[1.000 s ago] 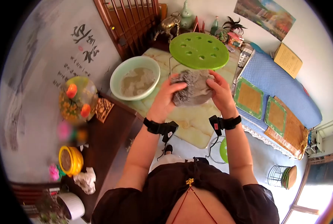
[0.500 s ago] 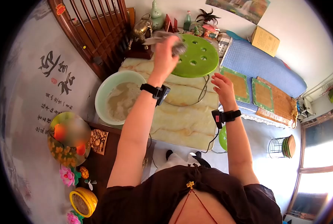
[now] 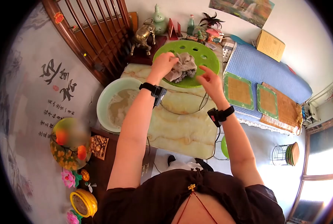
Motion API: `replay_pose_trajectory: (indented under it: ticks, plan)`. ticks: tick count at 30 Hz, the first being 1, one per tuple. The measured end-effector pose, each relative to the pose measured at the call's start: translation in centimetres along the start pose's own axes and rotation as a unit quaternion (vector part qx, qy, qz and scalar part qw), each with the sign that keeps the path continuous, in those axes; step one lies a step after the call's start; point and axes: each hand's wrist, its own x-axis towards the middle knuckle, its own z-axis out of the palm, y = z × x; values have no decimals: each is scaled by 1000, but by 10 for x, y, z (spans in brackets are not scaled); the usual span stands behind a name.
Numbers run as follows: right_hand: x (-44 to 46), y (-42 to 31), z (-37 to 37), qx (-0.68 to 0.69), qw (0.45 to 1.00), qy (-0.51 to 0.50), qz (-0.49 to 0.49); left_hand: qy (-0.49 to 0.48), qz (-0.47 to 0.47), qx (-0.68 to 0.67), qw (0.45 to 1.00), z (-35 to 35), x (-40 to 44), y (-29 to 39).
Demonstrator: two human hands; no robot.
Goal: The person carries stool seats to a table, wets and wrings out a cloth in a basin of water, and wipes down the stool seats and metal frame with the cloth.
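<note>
A crumpled grey-beige cloth (image 3: 184, 66), darker grey along its lower edge, lies on a round green stool top with holes (image 3: 210, 56). My left hand (image 3: 163, 65) is at the cloth's left side, its fingers bent and pinching the edge. To the right of the cloth, my right hand (image 3: 210, 81) hovers over the rim of the green top with thumb and fingers apart, holding nothing. Left of my left forearm stands a pale green basin (image 3: 103, 98) with cloudy, foamy water (image 3: 122, 107). Both wrists wear black straps with small devices.
The marble-patterned table (image 3: 177, 132) bears the basin and green top; a cable (image 3: 181, 113) loops across it. Behind are a brass animal figurine (image 3: 143, 36), a green gourd vase (image 3: 159, 22) and a bottle (image 3: 190, 25). A blue-covered bench (image 3: 263, 59) stands right.
The cloth, lifted in my left hand before, is now down on the green top. My left hand has lowered, and my right hand has moved left and inward, closer to the cloth.
</note>
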Motion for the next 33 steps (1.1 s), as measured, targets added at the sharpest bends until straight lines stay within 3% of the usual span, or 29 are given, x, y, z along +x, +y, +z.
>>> replay_pose_trajectory:
  ticks: [3,8,10,12,14,16,18,19,21,22,25,26,27,28,29,30,31,32,33]
  plan:
    - [8,1,11,-104,992,-73,10,-18,18,66,997,7,11,2]
    - [7,6,18,-145,988,-35,29,-33,75,130,988,7,25,-4]
    - [7,9,16,-136,990,-29,37,51,104,-106,988,2,28,-1]
    - [8,15,17,-107,994,-27,27,44,109,-101,988,0,28,2]
    - [10,18,14,-88,995,-41,35,42,183,-245,951,-12,7,32]
    - [15,31,11,-65,996,-46,46,6,330,-117,937,-11,-28,53]
    - [19,60,13,-88,994,-58,41,-123,243,-119,955,-10,-46,43]
    - [17,56,15,-10,1000,-10,-23,-126,243,-119,955,-11,-47,41]
    - [15,48,9,61,998,-19,-6,-33,45,-120,991,-14,-47,38]
    - [14,43,6,131,991,-28,9,-35,46,-119,991,-10,-44,35]
    - [12,45,-1,141,989,-27,32,96,194,-50,975,18,-28,34]
    - [12,45,-7,166,984,-43,43,99,193,-51,975,33,-30,33]
    - [12,56,-15,166,984,-43,44,43,216,26,975,51,-34,32]
    - [12,75,-24,76,993,48,77,-11,236,103,966,61,-38,32]
    - [15,79,-27,-16,985,133,107,-5,233,104,967,61,-49,39]
    - [13,85,-29,27,986,141,84,50,291,180,938,64,-65,46]
    - [5,87,-33,-58,969,227,75,105,344,256,897,64,-74,49]
    - [-5,90,-33,-141,939,308,67,102,340,257,899,64,-76,46]
    - [-6,92,-30,-141,939,308,67,89,338,243,905,64,-76,45]
